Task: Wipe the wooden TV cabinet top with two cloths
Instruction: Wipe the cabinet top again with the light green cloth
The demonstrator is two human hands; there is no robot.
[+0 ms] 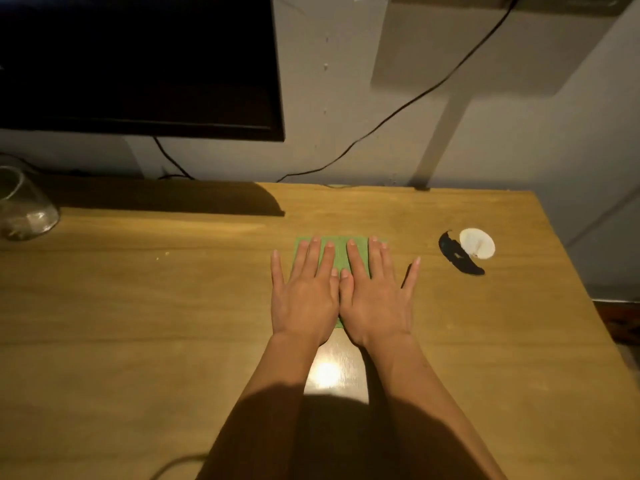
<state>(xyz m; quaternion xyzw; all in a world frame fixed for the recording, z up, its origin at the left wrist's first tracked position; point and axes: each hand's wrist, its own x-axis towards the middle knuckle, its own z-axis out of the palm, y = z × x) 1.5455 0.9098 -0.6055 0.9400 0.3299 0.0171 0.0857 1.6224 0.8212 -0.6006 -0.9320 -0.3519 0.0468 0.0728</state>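
1. Both hands lie flat, side by side, on a green cloth (341, 259) spread on the wooden cabinet top (138, 306), a little right of its middle and closer to the wall than to the person.
2. The left hand (304, 299) and the right hand (377, 303) touch along the thumbs. The fingers (313, 258) of each are stretched out straight and slightly fanned, pressing down with the palm, not curled round anything; nothing is pinched or lifted.
3. Only one cloth can be made out. If a second lies beneath or under the palms, I cannot tell; green shows past the fingertips and in a sliver between the wrists.
4. The cloth looks thin, soft and very light, lying dead flat with crisp edges. It should slide easily over this smooth, glossy wood, so it will want steady downward pressure or it will bunch or slip out from under the palm.
5. For wiping, the flat-palm hold seems right: weight over the middle, fingers spread to pin the far edge. To pick it up, a pinch at a free corner near the fingertips would do.
6. Off to the right, well apart from the hands, sit a small white disc (477, 248) and a black curved object (457, 257), touching or nearly so. Far left stands a glass vessel (24, 206), likely fragile, so wide strokes need care there. A dark TV (138, 64) hangs above the back left.
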